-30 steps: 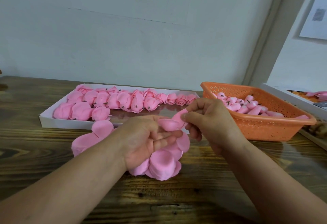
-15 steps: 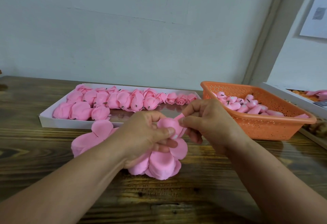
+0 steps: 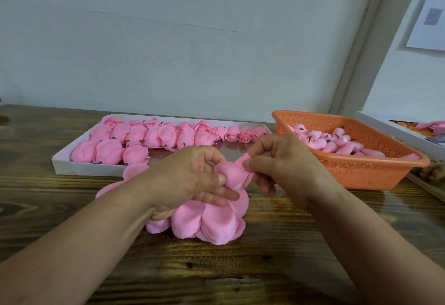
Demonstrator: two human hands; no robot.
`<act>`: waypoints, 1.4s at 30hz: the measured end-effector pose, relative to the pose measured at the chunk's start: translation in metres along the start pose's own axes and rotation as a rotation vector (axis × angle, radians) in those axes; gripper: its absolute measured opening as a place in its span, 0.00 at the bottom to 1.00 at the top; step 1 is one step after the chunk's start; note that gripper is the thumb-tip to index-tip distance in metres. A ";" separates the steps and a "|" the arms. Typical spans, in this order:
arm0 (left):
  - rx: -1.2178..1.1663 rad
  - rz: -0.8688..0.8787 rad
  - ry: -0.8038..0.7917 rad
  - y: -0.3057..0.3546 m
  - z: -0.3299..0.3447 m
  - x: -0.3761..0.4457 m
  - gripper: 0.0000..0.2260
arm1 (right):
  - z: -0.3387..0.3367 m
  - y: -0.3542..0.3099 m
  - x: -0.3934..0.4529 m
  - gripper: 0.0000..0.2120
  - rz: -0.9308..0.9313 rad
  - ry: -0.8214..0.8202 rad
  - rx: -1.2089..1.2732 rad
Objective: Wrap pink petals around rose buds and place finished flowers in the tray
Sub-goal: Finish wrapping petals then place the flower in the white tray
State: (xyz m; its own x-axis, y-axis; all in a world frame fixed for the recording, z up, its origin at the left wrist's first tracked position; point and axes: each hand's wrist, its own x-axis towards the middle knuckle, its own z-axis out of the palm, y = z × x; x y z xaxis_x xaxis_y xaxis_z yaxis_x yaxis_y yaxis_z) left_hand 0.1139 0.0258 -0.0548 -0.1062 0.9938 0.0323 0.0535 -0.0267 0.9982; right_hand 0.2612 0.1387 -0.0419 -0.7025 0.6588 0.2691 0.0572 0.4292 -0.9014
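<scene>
My left hand (image 3: 192,182) grips a pink rose bud (image 3: 232,176) with a petal curved over it, above a loose pile of pink petals (image 3: 212,222) on the wooden table. My right hand (image 3: 281,162) pinches the petal's edge (image 3: 243,159) against the bud from the right. Behind the hands lies a white tray (image 3: 79,168) with several finished pink roses (image 3: 154,136) along its back and left. An orange basket (image 3: 375,172) at the right holds several bare pink buds (image 3: 330,142).
More loose petals (image 3: 134,171) lie by the tray's front wall, left of my left hand. A white box (image 3: 395,127) with pink and orange pieces stands at the far right edge. A pale wall rises just behind the tray and basket.
My left thumb has closed over the petal on the bud, pressing it down. My right hand has stayed at the petal's edge, folding it closer against the bud.
</scene>
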 end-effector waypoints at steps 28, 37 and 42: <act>0.042 0.045 0.301 0.000 0.011 0.003 0.04 | 0.011 -0.003 -0.002 0.11 0.025 0.084 0.054; 0.048 0.138 0.287 -0.007 0.018 0.004 0.12 | 0.008 -0.001 -0.001 0.10 0.043 0.094 0.133; 0.038 0.090 0.273 -0.010 0.021 0.005 0.11 | 0.011 -0.001 -0.003 0.10 0.034 0.051 0.165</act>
State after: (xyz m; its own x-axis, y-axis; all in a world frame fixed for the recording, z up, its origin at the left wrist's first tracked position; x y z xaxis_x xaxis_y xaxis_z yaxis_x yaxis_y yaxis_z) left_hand 0.1334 0.0336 -0.0658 -0.3624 0.9217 0.1385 0.1117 -0.1046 0.9882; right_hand 0.2554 0.1300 -0.0458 -0.6653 0.7032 0.2507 -0.0396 0.3021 -0.9524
